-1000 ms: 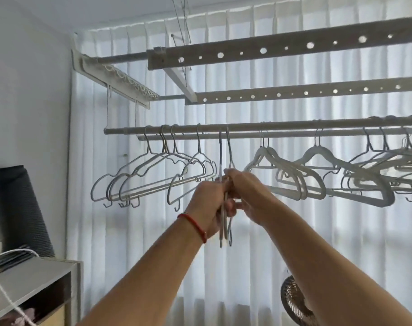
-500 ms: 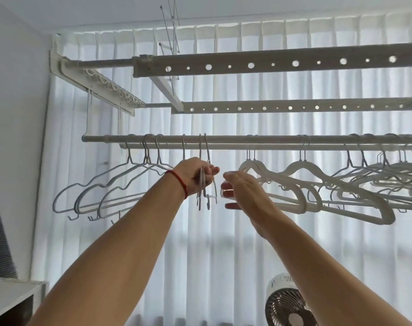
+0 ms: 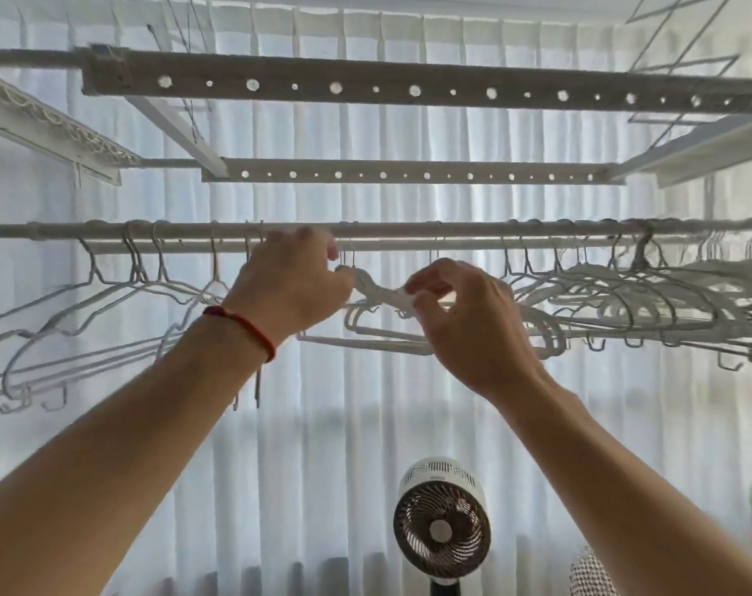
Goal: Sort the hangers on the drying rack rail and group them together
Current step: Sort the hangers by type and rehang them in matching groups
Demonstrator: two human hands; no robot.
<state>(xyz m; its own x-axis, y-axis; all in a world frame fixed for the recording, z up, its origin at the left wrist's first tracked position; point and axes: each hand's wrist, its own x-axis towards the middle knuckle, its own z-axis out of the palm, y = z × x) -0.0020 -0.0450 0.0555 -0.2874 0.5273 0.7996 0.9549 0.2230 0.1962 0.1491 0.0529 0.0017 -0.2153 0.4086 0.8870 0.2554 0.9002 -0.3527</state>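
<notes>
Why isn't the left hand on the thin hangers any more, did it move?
Yes. The left hand went up and right along the rail, from the thin hangers to a white hanger.

Along the rail (image 3: 408,229) we find open space only below the hangers, before the curtain (image 3: 322,423). Wire hangers (image 3: 108,294) crowd our left, white plastic hangers (image 3: 623,303) pack our right, and perforated bars (image 3: 408,90) close off overhead.

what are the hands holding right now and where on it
Both grip one thick white plastic hanger: left hand at its neck below the hook, right hand pinching its shoulder.
</notes>
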